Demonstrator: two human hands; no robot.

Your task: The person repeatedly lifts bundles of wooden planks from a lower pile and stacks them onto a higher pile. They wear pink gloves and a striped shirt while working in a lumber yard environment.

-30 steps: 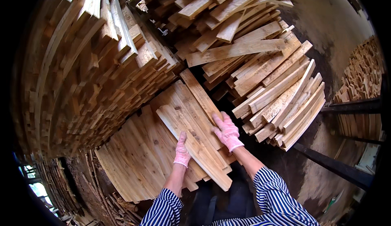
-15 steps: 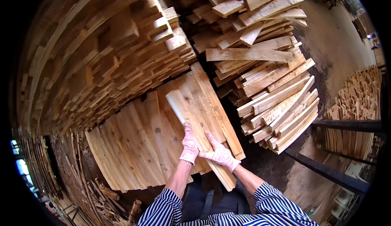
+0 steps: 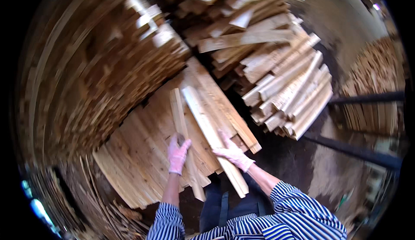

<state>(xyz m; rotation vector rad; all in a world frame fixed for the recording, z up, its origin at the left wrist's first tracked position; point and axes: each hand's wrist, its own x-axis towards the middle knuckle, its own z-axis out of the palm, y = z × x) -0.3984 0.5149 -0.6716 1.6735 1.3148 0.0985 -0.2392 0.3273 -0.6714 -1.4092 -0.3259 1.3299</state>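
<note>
Stacks of rough-sawn timber (image 3: 99, 80) rise at nine to eleven o'clock, blurred at the edges. A looser heap of offcut boards (image 3: 276, 63) fills twelve to two. Dark metal rails (image 3: 367, 98) cross at three o'clock over a dusty earthen floor (image 3: 337, 171). More stacked slats (image 3: 376, 71) sit beyond. Daylight glints at seven o'clock, low

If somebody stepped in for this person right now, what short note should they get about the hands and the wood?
Left hand: gloved, lying on a narrow wooden slat.
Right hand: gloved, gripping a wider plank beside that slat.
Both boards lie on the flat layer of planks in front of the person, near ends sticking out toward them.
Done: a broad row of planks already lies side by side.
Left: these two boards are not yet lined up with the row. Tall stacks stand behind.
</note>
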